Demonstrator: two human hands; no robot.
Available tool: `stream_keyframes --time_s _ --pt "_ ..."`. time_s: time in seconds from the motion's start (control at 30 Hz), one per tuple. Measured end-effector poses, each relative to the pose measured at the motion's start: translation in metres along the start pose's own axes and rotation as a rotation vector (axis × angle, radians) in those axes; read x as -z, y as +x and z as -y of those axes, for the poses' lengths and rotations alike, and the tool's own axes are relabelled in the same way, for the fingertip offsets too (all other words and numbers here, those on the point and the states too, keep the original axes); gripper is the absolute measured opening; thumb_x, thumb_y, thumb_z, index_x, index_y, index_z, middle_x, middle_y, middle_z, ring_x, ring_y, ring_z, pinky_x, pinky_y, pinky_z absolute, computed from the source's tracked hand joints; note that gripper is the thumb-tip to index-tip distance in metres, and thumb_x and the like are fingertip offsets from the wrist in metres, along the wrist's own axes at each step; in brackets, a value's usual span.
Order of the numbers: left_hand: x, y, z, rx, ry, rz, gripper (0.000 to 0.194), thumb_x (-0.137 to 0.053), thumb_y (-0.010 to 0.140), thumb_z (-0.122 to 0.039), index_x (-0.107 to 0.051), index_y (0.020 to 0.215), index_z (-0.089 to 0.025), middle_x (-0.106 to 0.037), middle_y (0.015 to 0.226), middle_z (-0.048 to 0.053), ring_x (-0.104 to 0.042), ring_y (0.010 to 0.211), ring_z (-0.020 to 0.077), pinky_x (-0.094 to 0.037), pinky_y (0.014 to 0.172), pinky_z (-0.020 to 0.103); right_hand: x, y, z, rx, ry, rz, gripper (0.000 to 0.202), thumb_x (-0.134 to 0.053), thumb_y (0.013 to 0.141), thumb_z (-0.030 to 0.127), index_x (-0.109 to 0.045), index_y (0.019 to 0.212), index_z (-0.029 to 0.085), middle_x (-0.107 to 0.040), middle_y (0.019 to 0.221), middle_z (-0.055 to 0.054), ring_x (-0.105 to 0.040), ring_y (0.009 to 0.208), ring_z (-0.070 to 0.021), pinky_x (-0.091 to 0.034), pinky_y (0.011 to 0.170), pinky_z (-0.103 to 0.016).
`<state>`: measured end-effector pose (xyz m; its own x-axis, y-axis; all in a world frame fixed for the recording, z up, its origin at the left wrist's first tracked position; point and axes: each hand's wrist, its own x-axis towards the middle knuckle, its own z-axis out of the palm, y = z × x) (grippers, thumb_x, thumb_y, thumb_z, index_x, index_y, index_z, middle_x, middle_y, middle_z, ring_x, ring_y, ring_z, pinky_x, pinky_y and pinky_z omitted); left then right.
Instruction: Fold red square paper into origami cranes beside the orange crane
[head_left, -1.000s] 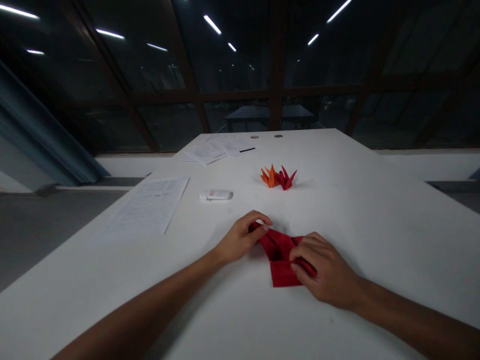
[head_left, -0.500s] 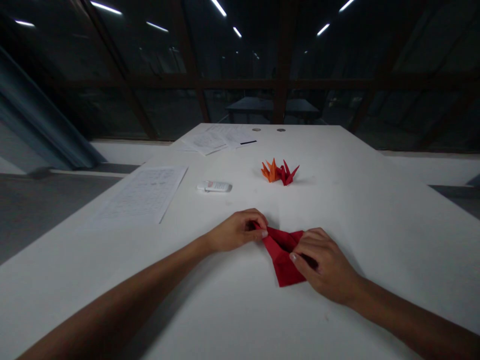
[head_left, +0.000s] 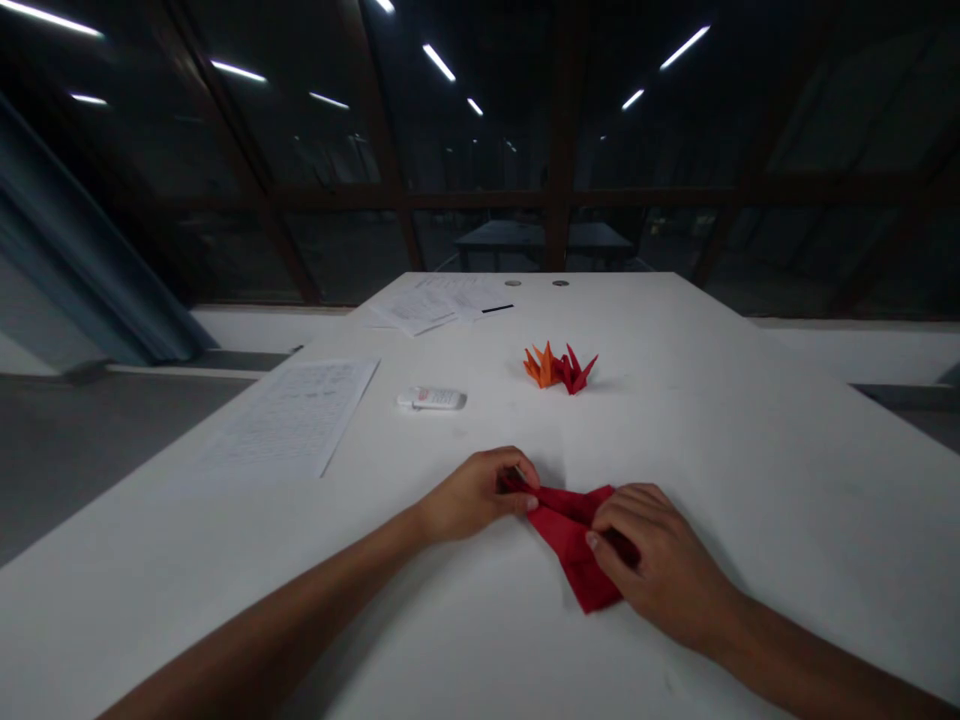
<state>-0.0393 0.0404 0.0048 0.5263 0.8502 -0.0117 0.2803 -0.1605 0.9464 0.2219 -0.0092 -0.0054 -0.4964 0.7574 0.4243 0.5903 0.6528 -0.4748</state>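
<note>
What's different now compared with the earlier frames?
The red paper has shifted: its near-left corner swung right and nearer, and its opening looks narrower. Nothing was let go; left hand and right hand still grip it. Orange crane, small red crane and white object stayed put.

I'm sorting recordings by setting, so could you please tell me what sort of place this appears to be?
Probably an office or study room, perhaps at night: a long white table bears sheets of paper, and the dark windows beyond show bright strip lights, likely reflections.
</note>
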Motion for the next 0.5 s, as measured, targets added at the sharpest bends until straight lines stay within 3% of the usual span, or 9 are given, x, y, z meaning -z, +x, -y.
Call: stream_keyframes --time_s 0.13,0.27,0.5 --pt "0.0008 0.0009 0.0042 0.016 -0.073 -0.006 0.030 -0.077 0.084 -0.040 -0.064 0.096 -0.016 -0.066 0.083 0.003 -0.059 0.075 0.0143 -0.045 0.069 0.026 0.0020 0.0002 -0.0014 0.001 0.010 -0.012 0.015 -0.062 0.086 0.008 -0.059 0.081 0.022 -0.068 0.080 0.000 -0.060 0.082 -0.0206 -0.041 0.087 -0.042" --pt "0.0027 0.0012 0.0057 0.023 -0.088 -0.080 0.035 -0.076 0.084 -0.042 -0.062 0.101 -0.016 -0.062 0.076 0.001 -0.056 0.070 0.0136 -0.042 0.064 0.025 0.0028 0.0003 -0.0046 0.013 0.046 -0.006 0.016 -0.057 0.090 0.009 -0.060 0.081 0.022 -0.070 0.084 -0.001 -0.062 0.082 -0.0197 -0.042 0.089 -0.043" --pt "0.0030 0.0020 0.0042 -0.016 -0.105 -0.149 0.032 -0.076 0.085 -0.041 -0.061 0.098 -0.016 -0.058 0.079 -0.001 -0.054 0.071 0.0121 -0.041 0.066 0.025 0.0001 0.0016 -0.0099 -0.077 0.056 -0.032 0.020 -0.059 0.090 0.012 -0.058 0.073 0.021 -0.071 0.092 -0.001 -0.065 0.090 -0.0209 -0.042 0.092 -0.045"
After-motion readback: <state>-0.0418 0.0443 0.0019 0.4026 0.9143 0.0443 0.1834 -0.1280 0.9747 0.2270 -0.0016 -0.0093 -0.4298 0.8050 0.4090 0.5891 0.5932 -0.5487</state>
